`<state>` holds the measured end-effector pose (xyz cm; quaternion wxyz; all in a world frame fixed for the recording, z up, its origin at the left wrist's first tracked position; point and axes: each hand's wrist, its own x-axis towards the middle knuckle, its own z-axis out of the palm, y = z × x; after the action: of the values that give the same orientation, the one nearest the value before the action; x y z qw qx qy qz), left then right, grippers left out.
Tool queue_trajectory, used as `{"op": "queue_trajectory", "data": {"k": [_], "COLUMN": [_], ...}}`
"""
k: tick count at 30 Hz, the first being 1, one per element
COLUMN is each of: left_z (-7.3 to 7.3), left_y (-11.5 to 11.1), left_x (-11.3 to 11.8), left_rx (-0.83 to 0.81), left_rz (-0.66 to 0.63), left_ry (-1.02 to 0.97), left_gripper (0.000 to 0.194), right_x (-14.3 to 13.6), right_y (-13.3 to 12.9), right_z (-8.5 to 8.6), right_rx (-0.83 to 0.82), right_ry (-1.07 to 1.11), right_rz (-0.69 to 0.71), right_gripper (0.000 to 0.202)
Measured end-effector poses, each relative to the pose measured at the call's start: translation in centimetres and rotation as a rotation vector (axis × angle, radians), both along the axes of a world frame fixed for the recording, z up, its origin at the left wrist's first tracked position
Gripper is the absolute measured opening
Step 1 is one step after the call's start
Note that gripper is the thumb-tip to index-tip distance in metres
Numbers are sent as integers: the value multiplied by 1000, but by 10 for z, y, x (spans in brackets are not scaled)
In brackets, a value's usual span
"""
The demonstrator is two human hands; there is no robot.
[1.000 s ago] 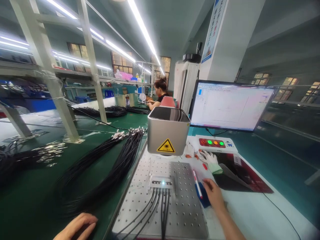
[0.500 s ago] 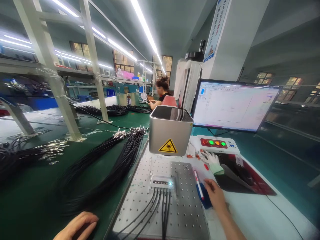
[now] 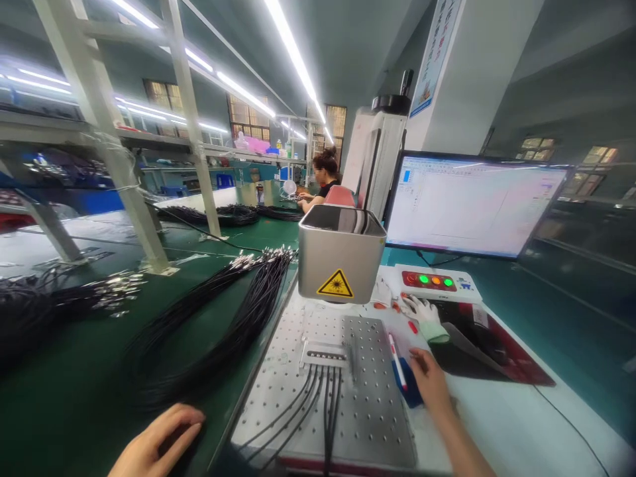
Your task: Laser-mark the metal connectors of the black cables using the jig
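Observation:
My left hand (image 3: 159,438) rests at the green bench's near edge, fingers loosely bent, a gap between thumb and forefinger, nothing seen in it. To its right, a small metal fixture (image 3: 324,358) on a perforated metal plate (image 3: 370,397) holds a row of connector ends. Several black cables (image 3: 326,404) run from it toward me. Above hangs a grey laser marking head (image 3: 342,262) with a yellow warning sticker. My right hand (image 3: 431,379) lies on the white table, fingers slightly bent and apart, beside a blue pad (image 3: 410,392) with a red-and-white pen (image 3: 397,361) on it.
A large bundle of black cables (image 3: 213,344) lies on the green bench, with more cables (image 3: 44,308) at far left. On the right are a button box (image 3: 437,281), a glove (image 3: 422,315), a mouse (image 3: 484,344) and a monitor (image 3: 472,205). A co-worker (image 3: 325,175) sits beyond.
The bright spark at the fixture's right end is gone. My view has shifted slightly; both hands stay in about the same places.

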<state>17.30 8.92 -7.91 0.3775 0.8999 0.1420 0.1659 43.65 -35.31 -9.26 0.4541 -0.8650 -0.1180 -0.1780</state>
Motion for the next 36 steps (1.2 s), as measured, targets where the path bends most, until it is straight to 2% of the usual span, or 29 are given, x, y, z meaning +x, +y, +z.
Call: {"op": "queue_trajectory", "data": {"k": [2, 5, 8, 10, 11, 13, 15, 18, 21, 23, 26, 28, 30, 33, 36], "left_z": [17, 51, 83, 95, 96, 89, 72, 42, 24, 22, 34, 47, 61, 76, 76], "left_y": [-3, -17, -54, -90, -110, -149, -180, -206, -215, -217, -218, -217, -213, -200, -180], "left_x": [3, 8, 22, 39, 50, 72, 95, 122, 134, 136, 137, 137, 139, 142, 144], "left_rx": [24, 60, 120, 155, 185, 303, 440, 553, 633, 675, 687, 688, 666, 479, 103], "left_rz": [-52, -122, -192, -297, -345, -407, -399, -354, -317, -292, -250, -203, -139, -29, 150], "left_ry": [70, 225, 269, 228, 208, 176, 152, 139, 108, 73, 32, 20, 8, -54, -187], "left_gripper": [30, 26, 21, 18, 18, 24, 43, 66, 65, 61, 41, 19, 9, 12, 18], "right_x": [0, -1, -2, -2, -3, -3, -3, -1, 0, 0, -5, -10, -16, -20, -18], "right_y": [4, 19, 46, 67, 77, 93, 103, 111, 115, 117, 122, 126, 133, 145, 150], "right_z": [4, 15, 26, 32, 34, 36, 37, 37, 40, 45, 57, 69, 84, 104, 107], "right_rx": [-32, -88, -198, -306, -370, -518, -679, -809, -814, -811, -786, -740, -660, -462, -293], "right_ry": [-2, 42, 51, 18, 3, -14, -40, -80, -99, -116, -118, -73, -13, 38, 89], "right_rz": [56, 208, 407, 521, 561, 593, 579, 561, 586, 600, 592, 565, 548, 585, 701], "right_gripper": [30, 27, 26, 31, 35, 44, 50, 47, 36, 28, 26, 33, 40, 43, 43]}}
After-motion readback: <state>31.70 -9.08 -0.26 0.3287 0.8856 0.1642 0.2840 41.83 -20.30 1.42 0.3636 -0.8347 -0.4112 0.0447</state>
